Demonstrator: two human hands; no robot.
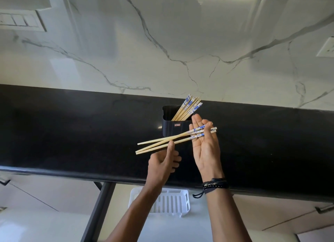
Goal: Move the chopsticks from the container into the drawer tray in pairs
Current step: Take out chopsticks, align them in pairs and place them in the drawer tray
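- Head view. Chopsticks [196, 133]: three, held above the bench [72, 133], just in front of the container [169, 131].
- Left hand [163, 162]: fingers pinched on the plain ends.
- Right hand [205, 147]: flat, fingers straight under the patterned ends.
- Risk, as we judge it: a stick rolls off the flat palm, or three go down unpaired.
- Bundle [188, 109]: leaning in the container.
- Tray [173, 203]: white, in the drawer below the bench edge, partly hidden by the left forearm. The bench edge stands between.
- Bracelets [215, 184]: right wrist.

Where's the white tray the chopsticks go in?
Low in the head view, the white tray sits just below the black counter's front edge, partly hidden behind the left forearm.
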